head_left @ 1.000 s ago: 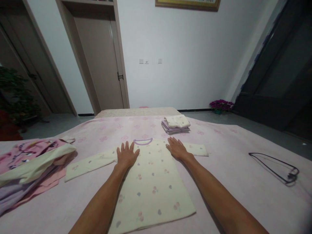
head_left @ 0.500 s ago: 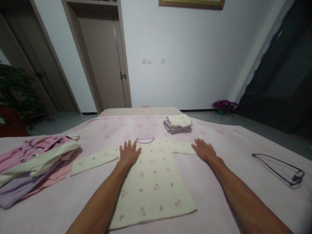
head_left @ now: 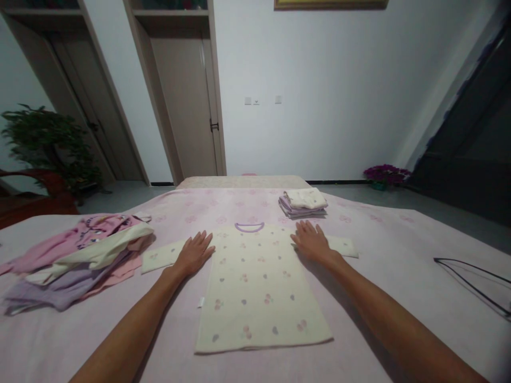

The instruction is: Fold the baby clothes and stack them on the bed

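Observation:
A cream long-sleeved shirt [head_left: 255, 287] with small hearts and cherries lies spread flat in front of me, its lilac neckline on the far side. My left hand [head_left: 195, 253] rests palm down on the sleeve at the left, close to the shoulder, fingers stretched out. On the opposite sleeve, by the other shoulder, my right hand [head_left: 310, 242] lies flat with its fingers extended. Both cuffs show beyond my hands, while the upper sleeves are partly hidden under them. A small white tag sticks out at the shirt's left side seam.
A pink patterned cloth [head_left: 167, 330] covers the surface. Rumpled clothes [head_left: 91, 255] are heaped at the left. A folded stack of clothes [head_left: 303, 203] sits beyond my right hand. A black wire hanger [head_left: 471, 282] lies at the right edge.
My left hand has moved from the shirt's shoulder out onto the left sleeve. My right hand has slid inward from the right cuff towards the shoulder. The view has turned slightly left.

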{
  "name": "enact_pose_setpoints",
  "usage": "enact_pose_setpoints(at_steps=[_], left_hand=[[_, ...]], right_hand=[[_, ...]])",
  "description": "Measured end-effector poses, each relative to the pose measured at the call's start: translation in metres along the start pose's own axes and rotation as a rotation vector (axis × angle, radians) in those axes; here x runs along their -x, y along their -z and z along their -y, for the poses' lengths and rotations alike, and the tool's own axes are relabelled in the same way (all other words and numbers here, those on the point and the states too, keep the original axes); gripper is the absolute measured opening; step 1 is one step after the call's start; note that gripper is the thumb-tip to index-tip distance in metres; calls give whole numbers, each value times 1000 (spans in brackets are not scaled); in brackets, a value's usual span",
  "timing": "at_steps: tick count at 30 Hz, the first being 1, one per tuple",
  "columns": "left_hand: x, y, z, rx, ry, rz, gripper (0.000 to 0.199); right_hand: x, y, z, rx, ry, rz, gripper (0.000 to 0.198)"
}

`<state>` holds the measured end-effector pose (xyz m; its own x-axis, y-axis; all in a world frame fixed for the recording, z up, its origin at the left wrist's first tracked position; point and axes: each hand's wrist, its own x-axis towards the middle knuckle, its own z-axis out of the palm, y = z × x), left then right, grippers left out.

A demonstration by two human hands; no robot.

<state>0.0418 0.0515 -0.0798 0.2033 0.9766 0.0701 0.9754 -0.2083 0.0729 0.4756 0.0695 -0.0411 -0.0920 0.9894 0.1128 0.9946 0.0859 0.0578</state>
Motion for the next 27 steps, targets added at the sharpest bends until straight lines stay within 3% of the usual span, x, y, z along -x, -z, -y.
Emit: enact_pose_setpoints(at_steps=[4, 7, 14, 18, 21, 27], left_hand=[[17, -2, 13, -110, 72, 3, 64], [27, -1, 22, -127, 178, 6, 68], [40, 0, 30, -133, 328, -17, 62], [37, 0, 25, -143, 208, -118, 51], [33, -3, 27, -119, 148, -103, 55], [43, -3, 65, -164, 336, -32, 58]], right_hand=[[11, 5, 66, -128, 257, -16, 66], [20, -2, 87, -163, 286, 28, 68], [27, -21, 85, -205, 255, 38, 67], [27, -21, 85, -212, 257, 16, 67], [27, -21, 85, -215, 260, 9, 67], [28, -22, 83, -218, 269, 4, 66]])
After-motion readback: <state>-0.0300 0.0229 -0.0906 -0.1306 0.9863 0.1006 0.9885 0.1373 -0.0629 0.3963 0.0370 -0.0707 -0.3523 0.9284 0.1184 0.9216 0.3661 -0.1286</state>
